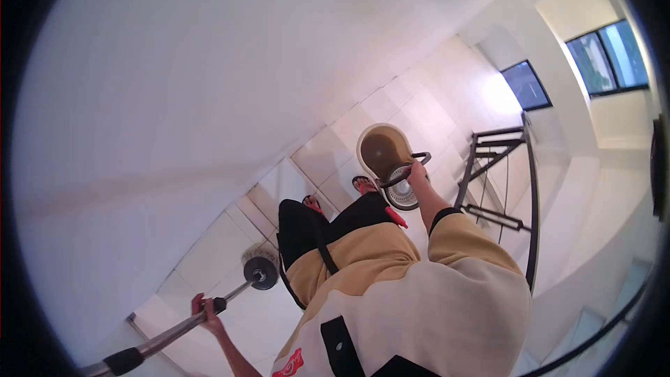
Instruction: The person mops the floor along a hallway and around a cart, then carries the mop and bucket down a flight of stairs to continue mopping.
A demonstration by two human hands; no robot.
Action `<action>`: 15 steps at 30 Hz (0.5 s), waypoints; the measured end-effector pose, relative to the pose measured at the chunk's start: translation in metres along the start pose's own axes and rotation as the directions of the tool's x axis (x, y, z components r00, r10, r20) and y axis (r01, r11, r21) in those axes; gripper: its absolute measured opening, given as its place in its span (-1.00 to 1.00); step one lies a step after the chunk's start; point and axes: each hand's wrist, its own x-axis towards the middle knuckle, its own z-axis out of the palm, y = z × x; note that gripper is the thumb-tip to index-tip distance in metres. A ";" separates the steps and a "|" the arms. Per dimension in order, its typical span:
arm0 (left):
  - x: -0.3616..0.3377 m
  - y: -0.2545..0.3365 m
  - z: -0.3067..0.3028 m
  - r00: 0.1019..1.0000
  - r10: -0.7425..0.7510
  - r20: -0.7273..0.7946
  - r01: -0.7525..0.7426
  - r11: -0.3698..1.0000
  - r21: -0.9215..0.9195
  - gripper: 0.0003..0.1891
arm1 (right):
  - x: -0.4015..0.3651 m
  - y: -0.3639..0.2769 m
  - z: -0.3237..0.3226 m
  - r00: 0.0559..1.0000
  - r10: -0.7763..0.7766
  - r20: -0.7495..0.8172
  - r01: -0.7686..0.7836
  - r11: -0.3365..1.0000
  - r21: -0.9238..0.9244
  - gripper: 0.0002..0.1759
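My left hand (208, 313) is closed round the metal pole of a spin mop (230, 295). The mop's round dark head with its grey fringe (259, 265) is by the floor, left of my legs. On the right, my right hand (417, 173) grips the dark handle of a mop bucket (372, 135). Brownish water (380, 152) shows in the bucket's wider part, and a round spinner basket (403, 190) sits at its near end. A red object (396, 217) is beside the bucket, close to my leg.
A long pale wall (174, 84) runs along the left of the tiled floor (335, 150). To the right stands a dark metal frame (532, 202). Windows (607, 59) are at the upper right. My sandalled feet (313, 204) are between mop and bucket.
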 end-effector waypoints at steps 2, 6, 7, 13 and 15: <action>0.000 0.013 0.018 0.998 0.014 -0.053 -0.011 0.998 0.061 -0.78 | 0.050 0.020 0.022 0.999 0.022 0.035 -0.021 0.999 -0.044 -0.73; 0.004 0.023 0.042 0.998 -0.017 -0.065 0.028 0.985 0.171 -0.80 | 0.090 0.043 0.080 0.999 -0.020 0.034 0.020 1.000 -0.011 -0.68; 0.012 0.033 0.056 0.998 -0.032 -0.050 0.043 0.971 0.235 -0.80 | 0.107 0.048 0.095 0.999 -0.019 0.040 0.019 1.000 0.013 -0.68; 0.062 0.023 0.092 0.989 -0.149 -0.022 0.148 0.930 0.336 -0.75 | 0.195 0.103 0.187 0.998 -0.001 0.063 0.003 1.000 -0.027 -0.75; 0.087 0.028 0.118 0.984 -0.175 -0.044 0.179 0.921 0.346 -0.74 | 0.218 0.125 0.215 0.998 0.047 0.035 -0.049 0.997 0.054 -0.78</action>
